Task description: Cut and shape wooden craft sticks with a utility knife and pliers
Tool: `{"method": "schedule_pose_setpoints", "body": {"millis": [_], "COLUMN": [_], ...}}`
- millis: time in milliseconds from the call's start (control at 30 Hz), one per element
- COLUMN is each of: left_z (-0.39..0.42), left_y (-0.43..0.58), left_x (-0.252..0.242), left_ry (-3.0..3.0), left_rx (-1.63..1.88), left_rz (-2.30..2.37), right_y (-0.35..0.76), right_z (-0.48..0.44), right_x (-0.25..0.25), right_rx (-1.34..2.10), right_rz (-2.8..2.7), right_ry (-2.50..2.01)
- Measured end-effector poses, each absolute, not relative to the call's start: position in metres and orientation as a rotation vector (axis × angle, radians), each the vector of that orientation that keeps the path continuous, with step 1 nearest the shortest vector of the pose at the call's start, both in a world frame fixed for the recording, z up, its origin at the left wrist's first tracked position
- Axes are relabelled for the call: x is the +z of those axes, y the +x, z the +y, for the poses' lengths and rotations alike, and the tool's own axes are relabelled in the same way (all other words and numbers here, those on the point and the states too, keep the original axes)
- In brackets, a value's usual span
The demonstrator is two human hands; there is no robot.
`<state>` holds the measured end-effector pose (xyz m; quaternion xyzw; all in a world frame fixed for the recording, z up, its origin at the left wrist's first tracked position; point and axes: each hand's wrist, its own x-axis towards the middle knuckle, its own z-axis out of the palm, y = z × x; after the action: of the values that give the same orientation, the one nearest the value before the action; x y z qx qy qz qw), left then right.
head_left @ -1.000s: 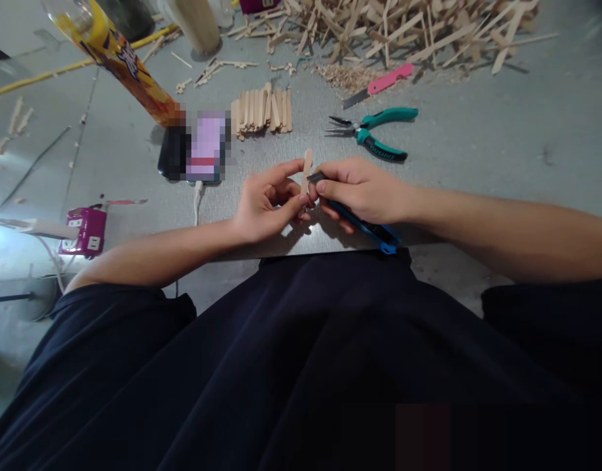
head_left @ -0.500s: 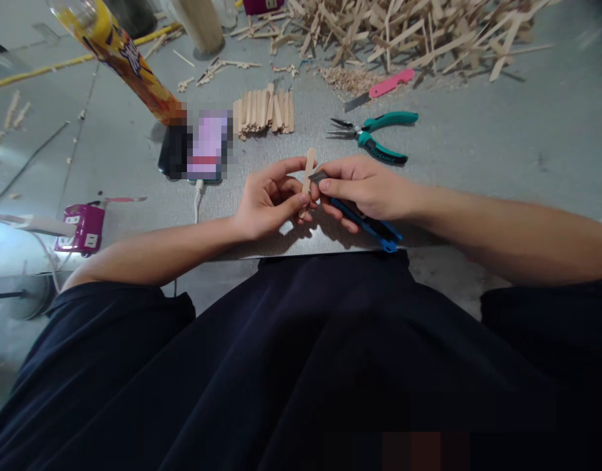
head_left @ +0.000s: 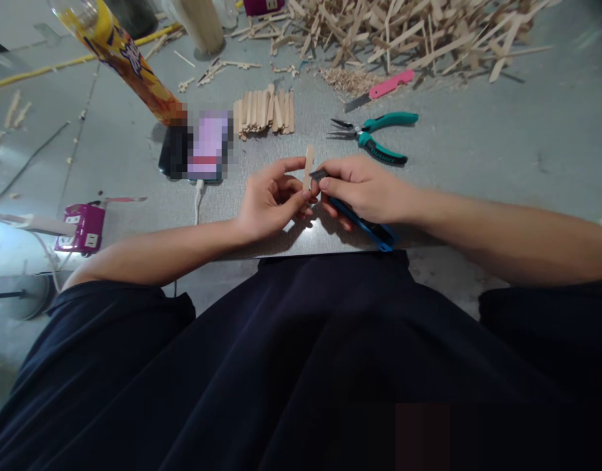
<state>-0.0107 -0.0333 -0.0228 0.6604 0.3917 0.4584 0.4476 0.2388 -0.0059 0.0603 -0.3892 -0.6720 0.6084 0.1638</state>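
In the middle of the frame, just above the counter's [head_left: 477, 150] near edge, I have a flat wooden stick [head_left: 309, 159] upright in my left hand [head_left: 268, 204], pinched near its lower end between thumb and fingers, with the index finger reaching behind its upper part. My right hand [head_left: 362, 190] is closed around a blue knife [head_left: 360, 224], its dark blade [head_left: 319, 174] at the stick's right edge; whether it is touching, I cannot tell. I judge the stick very light, stiff along its length but thin enough to snap or split along the grain, and dry rather than slippery. The low pinch suits it, leaving the upper part bare, though my own fingertips sit close to the blade and are the main thing in the way.

Just above my right hand lie green-handled pliers [head_left: 386, 135], spread apart, and beyond them a pink-handled saw [head_left: 391, 85] by some sawdust [head_left: 347, 82]. A row of sticks [head_left: 264, 111] sits at upper centre, a loose heap of wood [head_left: 408, 33] along the top. Left of the row, a phone [head_left: 208, 144] trails a white cable [head_left: 198, 203] towards my left forearm; a yellow bottle [head_left: 134, 65] fills the upper left.
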Motion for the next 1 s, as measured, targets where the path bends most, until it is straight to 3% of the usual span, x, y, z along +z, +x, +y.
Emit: {"method": "schedule_pose_setpoints", "body": {"millis": [433,700,1000], "left_z": [-0.027,-0.026,-0.033], "left_y": [-0.02,-0.015,-0.012], "left_x": [-0.038,-0.025,-0.02], "left_ry": [2.16,1.646,1.619], "left_rx": [1.253,1.126,1.163], "left_rz": [0.79,0.695,0.782], "right_y": [0.232,0.244,0.24], "right_z": [-0.02,-0.004,-0.005], "right_x": [0.07,0.062,0.059], "right_rx": [1.579,1.821,1.824], "right_rz": [-2.009,-1.911,-1.873], "right_ry": [-1.267,-0.976,-1.021]}}
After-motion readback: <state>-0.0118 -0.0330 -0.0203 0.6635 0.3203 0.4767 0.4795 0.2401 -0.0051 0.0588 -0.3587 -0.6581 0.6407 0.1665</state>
